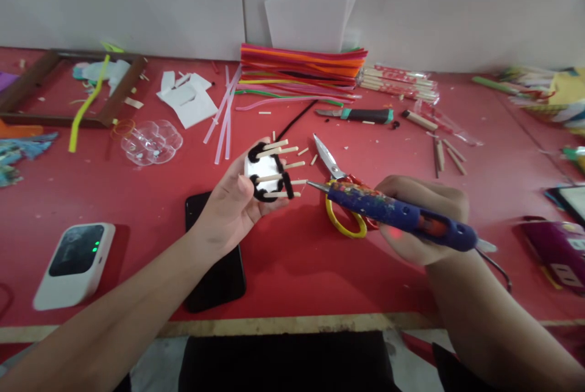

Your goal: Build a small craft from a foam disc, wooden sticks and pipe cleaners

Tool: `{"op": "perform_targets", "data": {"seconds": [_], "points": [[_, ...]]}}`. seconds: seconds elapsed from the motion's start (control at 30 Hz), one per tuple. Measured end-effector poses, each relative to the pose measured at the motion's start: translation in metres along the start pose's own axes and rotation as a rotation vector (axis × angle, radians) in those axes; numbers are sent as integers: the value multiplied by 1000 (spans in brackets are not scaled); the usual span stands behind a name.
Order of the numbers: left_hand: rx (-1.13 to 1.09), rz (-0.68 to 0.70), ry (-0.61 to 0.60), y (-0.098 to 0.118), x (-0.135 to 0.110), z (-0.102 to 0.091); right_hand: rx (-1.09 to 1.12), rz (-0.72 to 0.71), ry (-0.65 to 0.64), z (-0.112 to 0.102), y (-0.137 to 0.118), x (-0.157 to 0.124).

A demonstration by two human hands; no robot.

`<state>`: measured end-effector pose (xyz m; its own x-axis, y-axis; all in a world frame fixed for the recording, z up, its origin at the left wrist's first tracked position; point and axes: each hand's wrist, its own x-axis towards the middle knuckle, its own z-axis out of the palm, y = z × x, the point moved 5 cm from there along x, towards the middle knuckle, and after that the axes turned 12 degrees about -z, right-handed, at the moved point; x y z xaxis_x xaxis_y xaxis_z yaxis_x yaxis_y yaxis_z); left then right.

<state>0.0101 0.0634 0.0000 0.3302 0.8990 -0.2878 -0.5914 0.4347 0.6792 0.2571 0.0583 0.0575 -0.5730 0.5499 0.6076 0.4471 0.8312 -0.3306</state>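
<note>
My left hand point(237, 200) is closed around a small white craft piece point(265, 167) edged with black fuzzy pipe cleaner. Several short wooden sticks point(269, 178) stick out of it to the right. In my right hand point(423, 209) is a dark blue glue gun point(388, 206), spotted with dried paint or glue. Its metal nozzle points left and sits at the tip of one stick; whether they touch I cannot tell. Below and behind the glue gun lie scissors point(346, 230) with yellow and red handles.
A black phone point(214, 285) lies under my left wrist, with a white device point(77, 264) to its left. Pipe cleaners point(301, 72), a utility knife point(368, 115) and wrapped sticks point(400, 82) lie toward the wall. A brown frame point(50, 117) is at far left.
</note>
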Motion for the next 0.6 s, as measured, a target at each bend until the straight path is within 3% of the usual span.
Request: {"op": "perform_targets", "data": {"seconds": [0.27, 0.43, 0.5, 0.6], "points": [[10, 11, 14, -2, 2, -1, -42, -75, -83, 2, 4, -5], [-100, -43, -1, 2, 3, 1, -98, -74, -148, -3, 13, -4], [-158, -85, 58, 5, 4, -2, -210, 53, -140, -7, 27, -4], [-236, -85, 166, 11, 5, -10, -424, 382, -236, -10, 56, -11]]}}
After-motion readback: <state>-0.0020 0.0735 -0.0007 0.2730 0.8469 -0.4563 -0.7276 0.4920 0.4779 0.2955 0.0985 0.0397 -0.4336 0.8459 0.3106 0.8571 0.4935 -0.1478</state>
